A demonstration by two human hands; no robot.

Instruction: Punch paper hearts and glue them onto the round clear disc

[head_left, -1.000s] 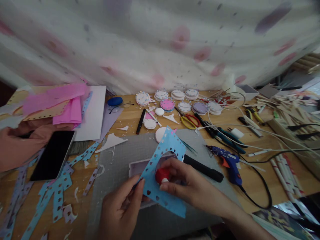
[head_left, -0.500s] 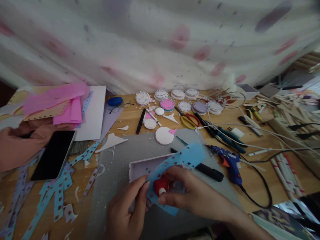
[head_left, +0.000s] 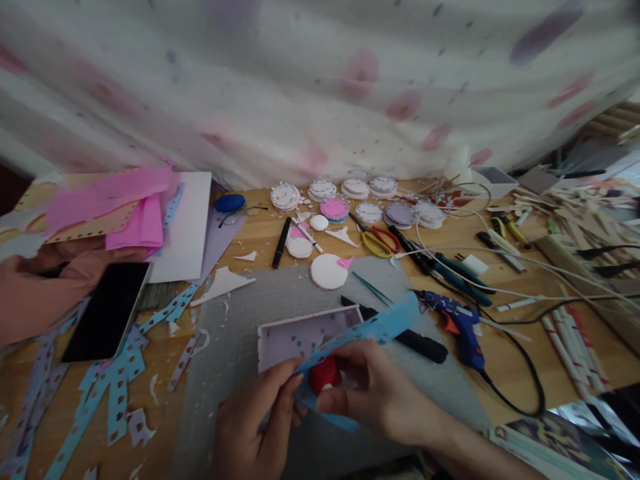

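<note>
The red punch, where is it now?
Head view, low centre: the red punch is gripped in the right hand against the blue punched paper that the left hand pinches, before the white box.

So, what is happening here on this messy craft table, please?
A person works with both bare hands over a grey cutting mat. The left hand pinches one end of a blue punched paper piece; the right hand holds the paper together with a small red object. Both are just above a shallow pale box on the mat. A blue glue gun lies to the right, scissors farther back, a dark phone at the left.
</note>
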